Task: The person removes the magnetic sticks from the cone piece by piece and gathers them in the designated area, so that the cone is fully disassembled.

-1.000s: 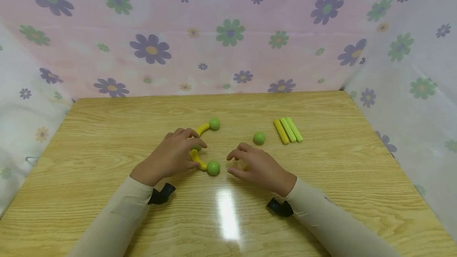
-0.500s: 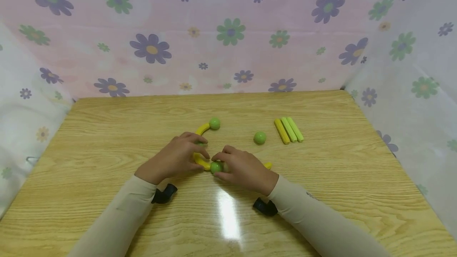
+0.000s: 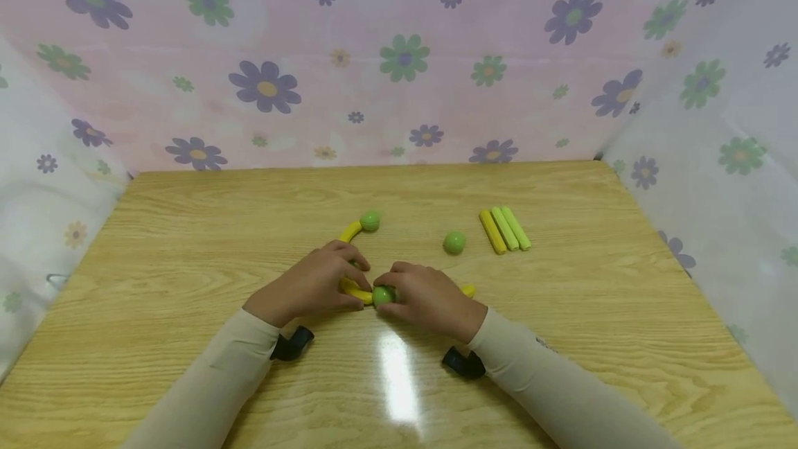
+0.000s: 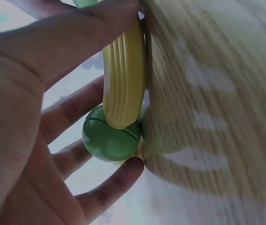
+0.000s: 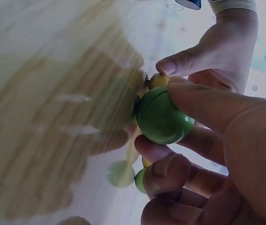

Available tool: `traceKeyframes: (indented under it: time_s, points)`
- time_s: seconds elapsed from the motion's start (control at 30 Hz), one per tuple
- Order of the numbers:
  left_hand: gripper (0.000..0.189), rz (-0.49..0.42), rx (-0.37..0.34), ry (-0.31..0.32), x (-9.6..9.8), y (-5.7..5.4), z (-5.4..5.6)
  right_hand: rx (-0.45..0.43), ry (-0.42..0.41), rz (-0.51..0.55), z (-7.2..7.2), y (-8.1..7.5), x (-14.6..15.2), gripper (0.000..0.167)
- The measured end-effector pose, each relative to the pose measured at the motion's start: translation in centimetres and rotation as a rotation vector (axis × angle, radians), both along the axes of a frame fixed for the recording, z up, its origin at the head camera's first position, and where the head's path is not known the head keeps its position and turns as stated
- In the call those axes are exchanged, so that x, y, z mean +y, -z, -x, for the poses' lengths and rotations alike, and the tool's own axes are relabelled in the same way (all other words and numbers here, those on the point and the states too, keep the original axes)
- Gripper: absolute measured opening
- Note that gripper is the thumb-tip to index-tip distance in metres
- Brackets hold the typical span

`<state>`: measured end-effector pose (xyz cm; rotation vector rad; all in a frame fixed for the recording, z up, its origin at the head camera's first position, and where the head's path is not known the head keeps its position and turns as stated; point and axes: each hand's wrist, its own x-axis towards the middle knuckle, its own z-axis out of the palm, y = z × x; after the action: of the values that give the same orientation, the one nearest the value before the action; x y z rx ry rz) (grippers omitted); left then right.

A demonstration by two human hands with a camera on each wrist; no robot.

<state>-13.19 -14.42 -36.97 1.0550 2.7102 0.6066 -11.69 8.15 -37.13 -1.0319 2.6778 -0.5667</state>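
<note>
My left hand (image 3: 312,286) pinches a yellow curved rod (image 4: 123,79), thumb laid across it in the left wrist view. At the rod's lower end in that view sits a green ball (image 4: 110,138), with my other fingers spread behind it. My right hand (image 3: 430,300) grips another green ball (image 5: 163,117) between thumb and fingers, at the rod's near end. Beyond my left fingers a second yellow curved rod (image 3: 351,231) runs up to a green ball (image 3: 370,220). My fingers partly hide the joined pieces.
A loose green ball (image 3: 455,242) lies right of centre. Farther right are a deep yellow straight stick (image 3: 492,231) and two pale yellow sticks (image 3: 510,229) side by side. Another yellow piece (image 3: 468,290) peeks out behind my right wrist. Floral cloth (image 3: 399,109) borders the wooden table (image 3: 218,206).
My right hand has moved left and taken hold of the near green ball. My left hand has shifted slightly right and nearer, and the rods and their balls have shifted a little.
</note>
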Motion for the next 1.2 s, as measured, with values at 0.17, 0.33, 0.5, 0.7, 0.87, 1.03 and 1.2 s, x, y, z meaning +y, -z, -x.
traceKeyframes:
  time_s: [0.17, 0.33, 0.5, 0.7, 0.87, 1.03, 1.2]
  points:
    - [0.021, 0.009, -0.009, -0.002, 0.1, 0.0, -0.1, 0.027, -0.012, -0.019, 0.0, -0.1, 0.2, 0.032]
    - [0.021, 0.009, -0.011, -0.009, 0.1, 0.0, -0.1, 0.122, 0.008, -0.008, 0.3, -0.7, 0.7, 0.037]
    - [0.020, 0.006, 0.008, -0.003, 0.0, 0.2, -0.1, 0.168, 0.061, 0.089, 0.9, -1.8, 1.7, 0.040]
    - [0.022, 0.008, -0.003, -0.012, 0.1, 0.3, -0.1, 0.134, 0.205, 0.169, 2.1, -2.6, 4.1, 0.043]
    - [0.023, 0.010, -0.002, -0.013, 0.2, 0.3, -0.1, 0.155, 0.284, 0.199, 2.9, -2.5, 6.5, 0.043]
    - [0.023, 0.011, -0.020, -0.025, 0.2, 0.2, -0.1, 0.224, 0.324, 0.190, 3.8, -2.2, 8.6, 0.041]
    - [0.024, 0.010, -0.031, -0.034, 0.1, 0.2, -0.1, 0.232, 0.362, 0.167, 5.0, -1.9, 10.2, 0.039]
